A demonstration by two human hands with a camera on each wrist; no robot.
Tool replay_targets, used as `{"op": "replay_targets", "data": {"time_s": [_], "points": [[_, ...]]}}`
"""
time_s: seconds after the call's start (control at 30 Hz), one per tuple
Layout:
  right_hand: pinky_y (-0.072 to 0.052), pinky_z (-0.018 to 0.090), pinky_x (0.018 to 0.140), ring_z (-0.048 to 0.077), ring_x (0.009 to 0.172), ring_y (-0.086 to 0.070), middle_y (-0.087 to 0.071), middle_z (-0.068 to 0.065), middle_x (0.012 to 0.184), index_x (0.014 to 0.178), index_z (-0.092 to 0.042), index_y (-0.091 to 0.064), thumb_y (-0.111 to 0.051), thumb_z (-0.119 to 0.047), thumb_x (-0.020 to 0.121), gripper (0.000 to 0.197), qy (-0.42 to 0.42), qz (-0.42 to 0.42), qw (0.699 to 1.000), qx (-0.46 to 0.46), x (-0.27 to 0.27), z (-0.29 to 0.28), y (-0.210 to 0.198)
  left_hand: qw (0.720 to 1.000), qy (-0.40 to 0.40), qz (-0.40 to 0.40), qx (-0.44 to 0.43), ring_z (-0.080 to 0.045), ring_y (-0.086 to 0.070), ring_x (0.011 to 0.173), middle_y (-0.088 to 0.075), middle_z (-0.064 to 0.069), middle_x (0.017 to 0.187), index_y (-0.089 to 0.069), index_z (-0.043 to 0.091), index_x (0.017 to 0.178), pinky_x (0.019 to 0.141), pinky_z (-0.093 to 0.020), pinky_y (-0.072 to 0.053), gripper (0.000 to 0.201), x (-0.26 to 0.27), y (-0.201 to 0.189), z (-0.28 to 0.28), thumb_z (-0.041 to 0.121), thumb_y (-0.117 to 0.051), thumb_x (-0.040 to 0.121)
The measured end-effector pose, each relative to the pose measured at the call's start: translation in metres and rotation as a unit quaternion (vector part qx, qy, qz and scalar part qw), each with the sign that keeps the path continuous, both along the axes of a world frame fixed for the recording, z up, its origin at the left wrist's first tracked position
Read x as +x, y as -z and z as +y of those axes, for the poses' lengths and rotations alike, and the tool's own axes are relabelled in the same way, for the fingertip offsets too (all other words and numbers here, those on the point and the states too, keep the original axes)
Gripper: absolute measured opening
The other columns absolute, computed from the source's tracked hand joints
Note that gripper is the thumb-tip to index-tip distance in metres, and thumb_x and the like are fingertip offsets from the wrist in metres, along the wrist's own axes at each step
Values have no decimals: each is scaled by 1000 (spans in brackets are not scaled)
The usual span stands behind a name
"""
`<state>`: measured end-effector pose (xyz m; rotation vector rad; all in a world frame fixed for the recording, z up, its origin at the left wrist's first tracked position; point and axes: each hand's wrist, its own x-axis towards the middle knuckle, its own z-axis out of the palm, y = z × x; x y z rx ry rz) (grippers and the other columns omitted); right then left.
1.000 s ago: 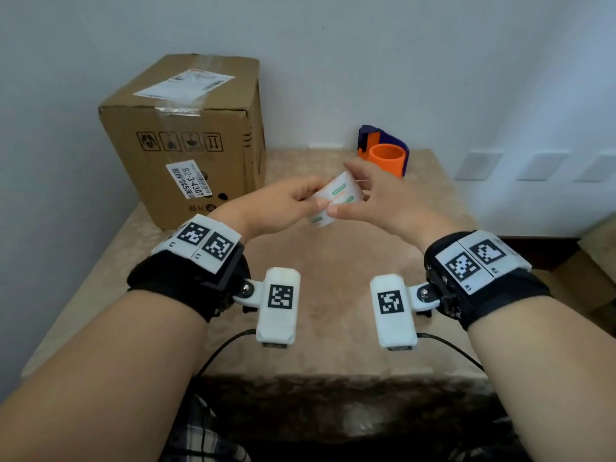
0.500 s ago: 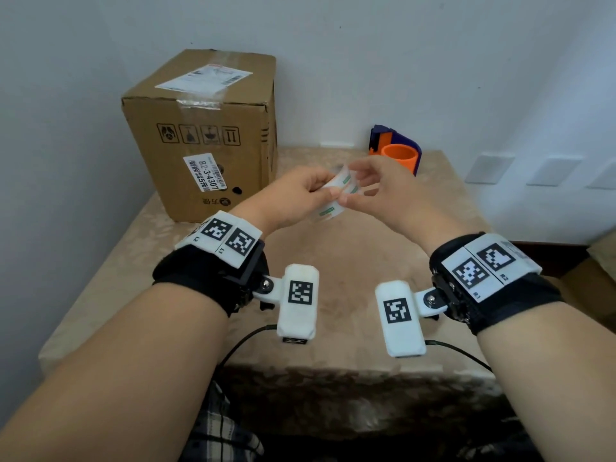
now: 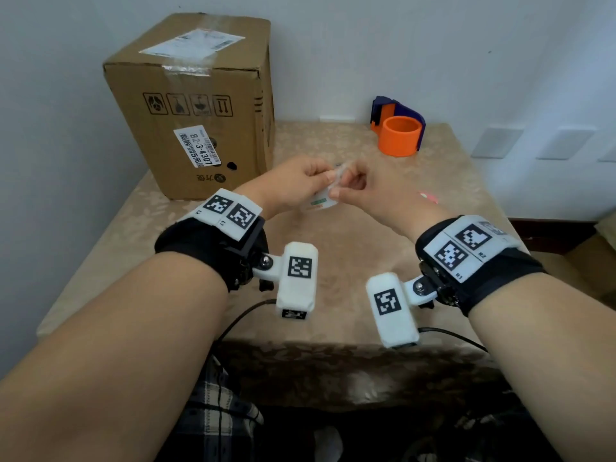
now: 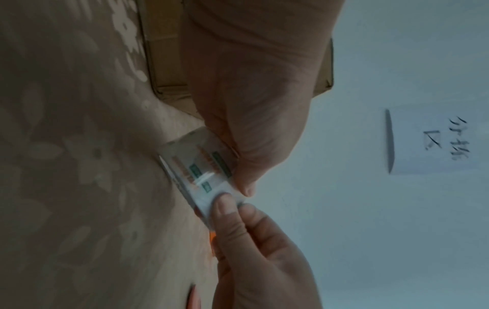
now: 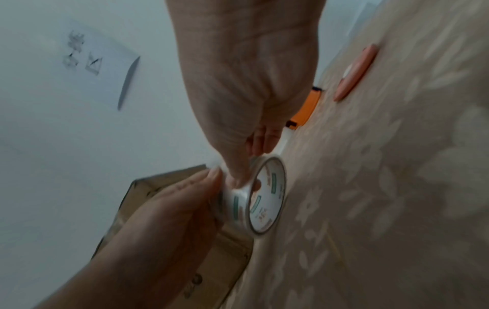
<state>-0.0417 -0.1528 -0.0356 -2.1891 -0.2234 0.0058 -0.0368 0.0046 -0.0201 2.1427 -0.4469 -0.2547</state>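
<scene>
Picking for the loose end, you held the tape roll (image 3: 321, 203) just right of the box (image 3: 196, 105); your left hand (image 3: 293, 185) and right hand (image 3: 370, 191) each had a pinching grip on it. The next move likely called for peeling that end free.

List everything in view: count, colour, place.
table: 1, beige leaf pattern, centre
tape roll: 1, clear with white printed core, held up mid-view
cardboard box: 1, brown, table's back left
tape dispenser: 1, orange and blue, table's back right
flat item: 1, pink, table's right side
wall plates: 3, pale, right wall
wrist cameras: 2, white, on black wristbands
left hand: 1, bare, pinches the tape roll
right hand: 1, bare, pinches the tape roll
</scene>
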Motion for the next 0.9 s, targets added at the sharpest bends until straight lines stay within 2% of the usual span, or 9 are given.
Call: {"op": "replay_targets", "data": {"time_s": [0.07,0.13,0.27,0.43,0.6,0.7,0.8,0.87,0.9], "points": [[-41,16,66,1,71,-48,-50,-9,79,87,-18,-51,-72,-15,81,22,5,-17,1000,20,0,3,0,999,-15,20,-34,-10,-57,77,-64,-1,85,-64,7,102,72,-17,-44,23,1,0,2,17,-44,99],[-48,19,74,1,79,-52,-51,-7,90,100,-15,-42,-74,-14,79,38,8,-6,998,57,0,3,-4,999,-15,31,-42,-5,-57,72,-63,3,81,-64,9,101,68,-12,-46,22,2,-1,4,17,-44,99],[-54,29,83,13,86,-58,-53,-1,92,99,-14,-37,-76,-8,76,45,-6,13,996,83,2,4,-5,998,-24,38,-49,10,-57,54,-62,7,76,-63,19,86,55,0,-43,24,4,-1,3,16,-43,98],[-49,19,71,7,79,-51,-52,4,97,97,-12,-37,-76,-10,76,44,-5,-27,998,59,-1,7,-6,998,-15,26,-55,9,-55,49,-58,5,71,-60,13,85,53,-5,-42,28,3,0,-3,21,-37,101],[-48,24,73,6,76,-50,-50,3,96,97,-13,-37,-77,-12,74,45,-4,-51,998,40,0,8,-4,999,-31,16,-38,6,-54,51,-57,6,69,-59,13,86,52,-6,-41,28,5,0,-3,23,-38,101],[-43,20,68,5,71,-46,-49,0,87,94,-13,-38,-76,-9,74,44,3,-61,997,49,-1,9,-4,999,-30,9,-24,-5,-50,62,-55,5,70,-60,12,89,61,-18,-39,28,4,1,-6,25,-38,100],[-43,16,63,7,63,-47,-50,-3,72,92,-13,-36,-67,0,80,36,-22,-85,994,68,-2,17,1,999,-42,-7,-31,3,-50,57,-54,8,68,-61,11,88,59,-13,-40,30,4,-1,-5,23,-37,100],[-43,10,64,4,69,-47,-49,-3,81,99,-13,-38,-70,-4,80,38,-21,-88,993,70,-2,17,-1,997,-50,-3,-53,8,-51,49,-55,9,65,-61,16,76,53,-7,-41,33,4,-2,-2,22,-38,100],[-42,7,67,3,77,-49,-49,-2,92,108,-13,-41,-73,-10,78,44,-22,-74,995,66,-2,14,-3,996,-57,0,-67,6,-51,48,-54,8,63,-58,18,71,52,-9,-40,35,3,-3,-1,22,-38,99]]}}
